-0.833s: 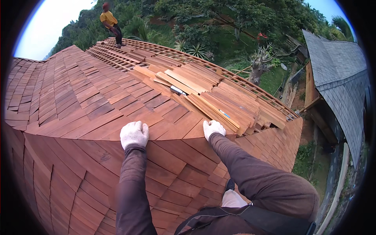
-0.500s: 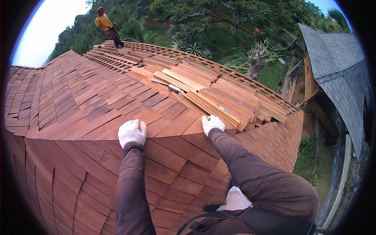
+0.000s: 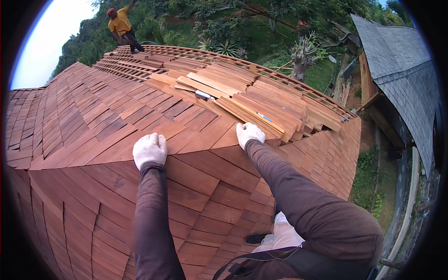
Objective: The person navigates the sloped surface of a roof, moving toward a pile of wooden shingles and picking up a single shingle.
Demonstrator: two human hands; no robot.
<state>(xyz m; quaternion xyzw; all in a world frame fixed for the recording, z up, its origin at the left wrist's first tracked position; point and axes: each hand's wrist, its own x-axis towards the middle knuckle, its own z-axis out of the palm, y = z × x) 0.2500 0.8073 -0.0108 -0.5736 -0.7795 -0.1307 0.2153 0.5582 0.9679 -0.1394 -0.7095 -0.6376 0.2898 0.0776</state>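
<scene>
Both my hands wear white knit gloves and rest on the ridge of a wooden shingle roof [image 3: 112, 154]. My left hand [image 3: 150, 150] is closed over the ridge edge, its fingers curled onto the upper slope. Farther right, my right hand [image 3: 250, 134] is closed over the same edge, close to the near end of some long wooden strips [image 3: 252, 116]. I see no tool in either hand. Beyond them lie stacks of loose wooden shingles [image 3: 275, 107], a grey and white cylindrical object [image 3: 204, 95] and a small blue and white item [image 3: 264, 116].
Another person [image 3: 122, 27] in a yellow shirt and red cap stands on open roof battens [image 3: 119, 63] at the far left. The roof drops steeply on my side. Past its right edge are ground well below and a grey shingled roof [image 3: 401, 65]. Trees stand behind.
My view has tilted and shifted slightly. My hands stay on the ridge, a little higher in the picture. The other person has raised an arm out to the side.
</scene>
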